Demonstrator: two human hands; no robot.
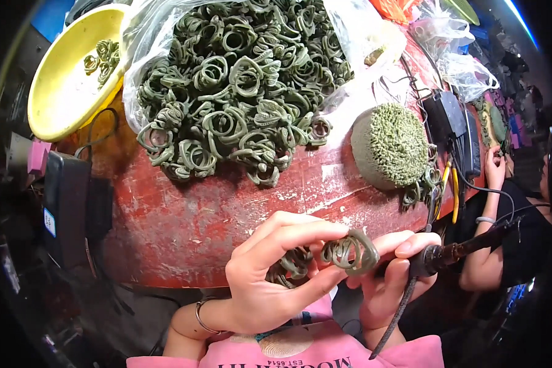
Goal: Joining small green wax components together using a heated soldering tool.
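You are holding a dark green ring (365, 253) in front of you, over the near edge of the red table (159, 227). Your left hand (270, 270) is pinching it between thumb and forefinger, while a few more rings (295, 262) are sitting inside the curl of that hand. Your right hand (391, 270) is closing around a black pen-shaped tool (432, 260), its fingertips resting close beside the ring; whether they are touching it, you cannot tell from here, and the working tip is not showing.

The ring is looking light and waxy, probably stiff but brittle, with thin coiled strands that could be snapping or bending under a hard squeeze. Its smooth surface may be slipping a little between dry fingers. The thicker plain band is likely offering the safest hold, so you are best gripping there lightly and keeping pressure off the open loops.

Beyond your hands, a big pile of similar rings (227, 98) is spilling from a clear plastic bag (144, 49). A round green block (398, 147) is standing to the right, and a yellow bowl (46, 104) is lying at the far left.
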